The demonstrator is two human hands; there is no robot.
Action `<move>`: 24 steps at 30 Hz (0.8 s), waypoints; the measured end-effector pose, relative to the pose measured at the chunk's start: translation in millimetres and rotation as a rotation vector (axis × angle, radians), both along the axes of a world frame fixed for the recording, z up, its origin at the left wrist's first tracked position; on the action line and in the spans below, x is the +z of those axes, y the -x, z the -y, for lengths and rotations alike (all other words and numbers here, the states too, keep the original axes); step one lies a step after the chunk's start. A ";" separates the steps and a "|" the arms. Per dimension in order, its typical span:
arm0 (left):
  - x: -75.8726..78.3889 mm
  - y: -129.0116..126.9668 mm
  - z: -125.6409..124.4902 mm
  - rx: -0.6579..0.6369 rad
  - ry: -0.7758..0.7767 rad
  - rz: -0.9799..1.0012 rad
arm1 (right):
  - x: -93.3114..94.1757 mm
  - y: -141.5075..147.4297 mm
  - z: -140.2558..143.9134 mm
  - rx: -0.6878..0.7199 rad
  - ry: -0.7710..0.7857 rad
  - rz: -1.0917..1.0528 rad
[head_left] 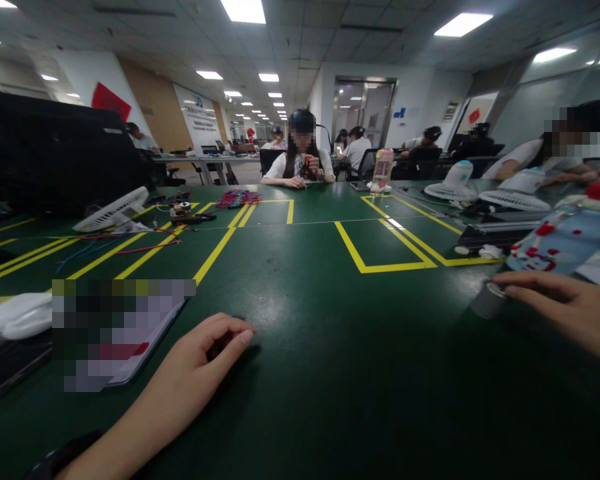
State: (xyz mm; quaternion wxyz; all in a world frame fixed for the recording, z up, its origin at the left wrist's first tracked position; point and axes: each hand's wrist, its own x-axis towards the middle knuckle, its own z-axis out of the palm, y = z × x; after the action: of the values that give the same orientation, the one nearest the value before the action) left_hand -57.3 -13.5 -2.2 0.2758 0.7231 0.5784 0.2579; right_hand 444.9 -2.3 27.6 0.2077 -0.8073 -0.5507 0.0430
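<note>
Left hand (207,350) rests on the green desk (330,347), fingers (240,335) curled loosely, pinching nothing I can make out. Right hand (565,310) lies flat, fingers together, tips touching a small grey cylinder (489,300) lying just left of them, long axis pointing along the fingers. Phone (125,347) sits just left of the left hand.

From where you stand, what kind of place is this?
Probably a shared assembly workroom in an office building: a long green table marked with yellow tape boxes, fan parts and wires on it, and other people seated working at it.
</note>
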 end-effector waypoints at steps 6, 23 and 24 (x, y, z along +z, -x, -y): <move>0.8 0.3 0.3 -0.004 0.005 -0.003 | -0.4 0.3 0.0 -0.124 -0.038 -0.008; 5.1 -6.7 -0.5 -0.014 -0.010 -0.047 | -8.5 138.8 18.2 0.651 -0.261 -0.218; 5.4 -6.3 -0.6 -0.012 -0.011 -0.049 | -8.5 159.3 19.9 0.770 -0.250 -0.245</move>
State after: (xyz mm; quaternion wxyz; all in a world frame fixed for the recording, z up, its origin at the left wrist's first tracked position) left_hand -51.0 -12.9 3.2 0.2594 0.7342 0.5792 0.2414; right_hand 285.5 -22.2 19.1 0.3365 -0.5001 -0.7845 0.1459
